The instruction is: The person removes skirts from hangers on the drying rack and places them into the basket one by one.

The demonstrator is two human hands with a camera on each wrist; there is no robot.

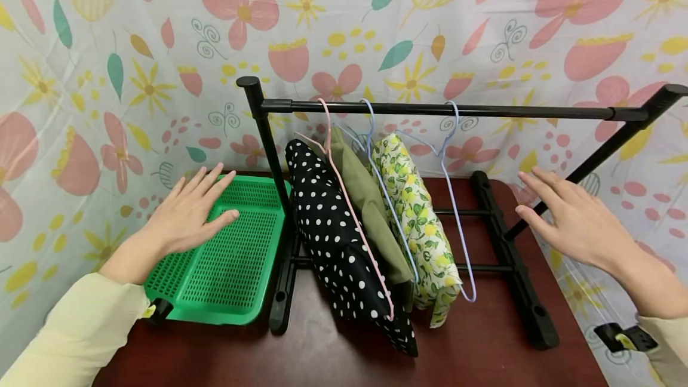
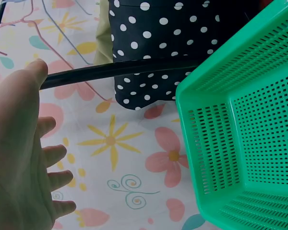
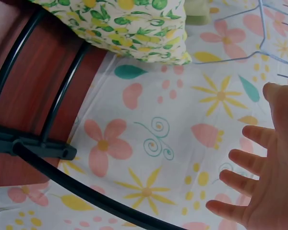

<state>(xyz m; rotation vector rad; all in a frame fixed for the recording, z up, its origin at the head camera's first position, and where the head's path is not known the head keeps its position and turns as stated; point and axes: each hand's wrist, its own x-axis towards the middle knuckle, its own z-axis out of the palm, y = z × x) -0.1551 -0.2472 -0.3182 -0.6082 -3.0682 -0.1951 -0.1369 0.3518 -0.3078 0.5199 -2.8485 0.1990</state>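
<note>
My left hand (image 1: 188,214) hovers over the green basket (image 1: 226,261), fingers straight and spread, holding nothing. On the other side, my right hand (image 1: 580,220) is held flat in the air near the rack's right post, also holding nothing. Between them a black rack (image 1: 376,109) carries three hangers. A black polka-dot cloth (image 1: 344,255) hangs with the pink hanger (image 1: 355,214). Beside it, an olive-green cloth (image 1: 368,202) hangs by the first blue hanger (image 1: 389,196). The lemon-print cloth (image 1: 416,214) is next to the second blue hanger (image 1: 457,214); exactly how it attaches is hidden.
The rack's feet (image 1: 516,267) stand on a dark red-brown table (image 1: 457,351). The basket sits just left of the rack's left post (image 1: 266,148). A flower-print curtain (image 1: 344,22) stands behind and around the table.
</note>
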